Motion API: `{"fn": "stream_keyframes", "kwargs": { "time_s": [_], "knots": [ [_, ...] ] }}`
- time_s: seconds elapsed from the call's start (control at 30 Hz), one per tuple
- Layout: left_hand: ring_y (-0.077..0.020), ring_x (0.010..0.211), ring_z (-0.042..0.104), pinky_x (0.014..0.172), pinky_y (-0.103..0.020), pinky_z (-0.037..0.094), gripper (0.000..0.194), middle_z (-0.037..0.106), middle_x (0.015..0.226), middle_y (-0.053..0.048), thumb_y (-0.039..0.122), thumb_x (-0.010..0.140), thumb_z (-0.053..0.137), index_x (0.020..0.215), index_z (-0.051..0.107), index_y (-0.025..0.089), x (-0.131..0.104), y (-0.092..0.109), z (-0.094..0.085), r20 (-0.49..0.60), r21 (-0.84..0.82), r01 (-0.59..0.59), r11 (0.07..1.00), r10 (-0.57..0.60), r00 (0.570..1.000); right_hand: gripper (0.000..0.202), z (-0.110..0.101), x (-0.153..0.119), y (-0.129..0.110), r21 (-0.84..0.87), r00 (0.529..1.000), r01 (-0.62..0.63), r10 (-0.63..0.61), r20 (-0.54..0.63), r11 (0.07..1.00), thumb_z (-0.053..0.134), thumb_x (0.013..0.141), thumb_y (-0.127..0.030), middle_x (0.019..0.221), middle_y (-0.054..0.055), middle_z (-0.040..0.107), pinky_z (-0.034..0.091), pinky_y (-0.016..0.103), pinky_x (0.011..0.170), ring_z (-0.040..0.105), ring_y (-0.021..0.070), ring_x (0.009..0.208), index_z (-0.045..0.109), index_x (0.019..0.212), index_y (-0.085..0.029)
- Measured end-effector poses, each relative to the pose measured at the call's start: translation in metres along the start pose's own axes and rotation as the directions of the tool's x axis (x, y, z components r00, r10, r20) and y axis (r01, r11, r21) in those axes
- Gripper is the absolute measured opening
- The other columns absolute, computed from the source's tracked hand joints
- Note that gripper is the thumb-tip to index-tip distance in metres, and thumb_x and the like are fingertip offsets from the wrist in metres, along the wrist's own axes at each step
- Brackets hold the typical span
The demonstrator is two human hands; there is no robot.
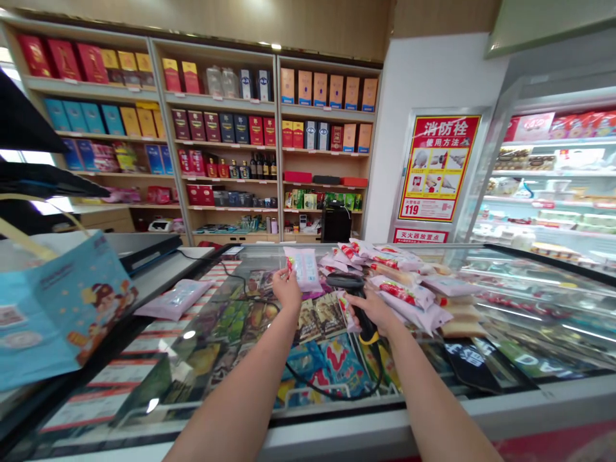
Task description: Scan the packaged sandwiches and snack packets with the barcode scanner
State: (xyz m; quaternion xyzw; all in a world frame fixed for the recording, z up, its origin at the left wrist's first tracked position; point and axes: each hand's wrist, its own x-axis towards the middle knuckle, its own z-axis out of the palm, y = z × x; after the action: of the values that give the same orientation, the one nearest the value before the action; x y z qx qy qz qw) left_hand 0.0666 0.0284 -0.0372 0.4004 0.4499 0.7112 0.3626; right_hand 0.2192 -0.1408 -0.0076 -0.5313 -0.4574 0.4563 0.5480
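Observation:
My left hand [287, 287] pinches the left edge of a pale pink snack packet [304, 269], held up with its printed back toward me. Just to the right, my right hand [373, 309] is wrapped round the handle of a black barcode scanner [347, 282], whose head points left toward the packet. A black cable [332, 393] loops from the scanner's base over the glass. Beside the right hand lies a heap of similar pink packets [409, 295] with red strawberry prints. One more pink packet [176, 299] lies flat at the left.
A glass-topped counter [212, 398] holds colourful bagged goods beneath. At the left stand a blue paper bag [67, 301] and dark equipment. Shelves of boxes [221, 128] line the back wall; a refrigerated display [553, 186] is at right.

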Motion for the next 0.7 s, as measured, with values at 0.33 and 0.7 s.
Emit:
{"fn": "stream_keyframes", "kwargs": {
  "time_s": [0.33,0.7],
  "knots": [
    [-0.0147,0.072,0.067,0.071,-0.027,0.052,0.015,0.065,0.072,-0.001,0.011,0.071,0.066,0.080,0.055,0.017,-0.010,0.009,0.004,0.065,-0.090,0.038,0.995,-0.032,0.997,0.042,0.007,-0.001,-0.001,-0.010,0.999,-0.021,0.021,0.029,1.000,0.075,0.062,-0.049,0.050,-0.007,0.054,0.041,0.021,0.035,0.046,0.0079,0.035,0.049,0.078,-0.020],
    [-0.0157,0.079,0.068,0.072,-0.027,0.052,0.011,0.067,0.081,-0.004,0.015,0.077,0.060,0.087,0.056,0.016,-0.003,0.004,-0.008,0.130,0.086,-0.023,0.996,0.012,0.991,0.039,0.017,0.006,0.007,0.027,0.995,-0.041,0.038,0.091,0.999,0.073,0.067,-0.050,0.045,-0.006,0.051,0.040,0.021,0.034,0.045,0.0079,0.034,0.049,0.065,-0.019]
  ]
}}
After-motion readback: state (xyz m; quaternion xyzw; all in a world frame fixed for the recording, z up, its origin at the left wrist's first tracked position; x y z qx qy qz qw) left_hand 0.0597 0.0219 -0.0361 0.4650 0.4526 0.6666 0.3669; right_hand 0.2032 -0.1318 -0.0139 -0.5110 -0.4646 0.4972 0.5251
